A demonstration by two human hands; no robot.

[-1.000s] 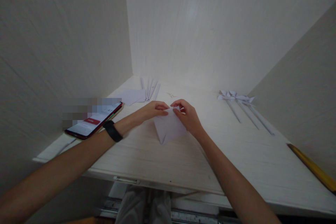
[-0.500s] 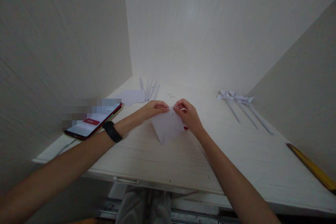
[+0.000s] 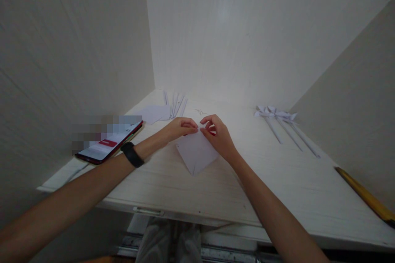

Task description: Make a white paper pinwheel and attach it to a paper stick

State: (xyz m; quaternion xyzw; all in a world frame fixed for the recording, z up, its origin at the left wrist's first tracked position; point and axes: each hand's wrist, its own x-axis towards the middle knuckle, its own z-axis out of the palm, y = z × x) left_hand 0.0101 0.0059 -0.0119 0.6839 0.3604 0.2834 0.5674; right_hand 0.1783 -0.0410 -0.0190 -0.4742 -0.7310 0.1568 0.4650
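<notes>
A white square sheet of paper [image 3: 197,154] hangs low over the table, one corner pointing toward me, with small lines at its corners. My left hand [image 3: 182,126], a black band on its wrist, is closed in a pinch at the paper's far corner. Opposite it, my right hand [image 3: 216,131] curls loosely around the same corner, its thumb against the sheet and the index fingertip slightly raised. The fingers partly hide that corner. A bit of something red shows behind the right fingers; what it is I cannot make out.
Several rolled paper sticks [image 3: 177,104] and loose paper sheets [image 3: 154,113] lie at the back left. A phone [image 3: 109,144] is at the left edge. Paper pinwheels [image 3: 273,113] on sticks lie at the right, and a yellow-handled cutter [image 3: 364,195] farther right. Small scraps [image 3: 201,111] lie behind my hands.
The paper has flattened and its near corner has come slightly toward me. My right index finger has lifted a little from the thumb. The left hand has barely moved.
</notes>
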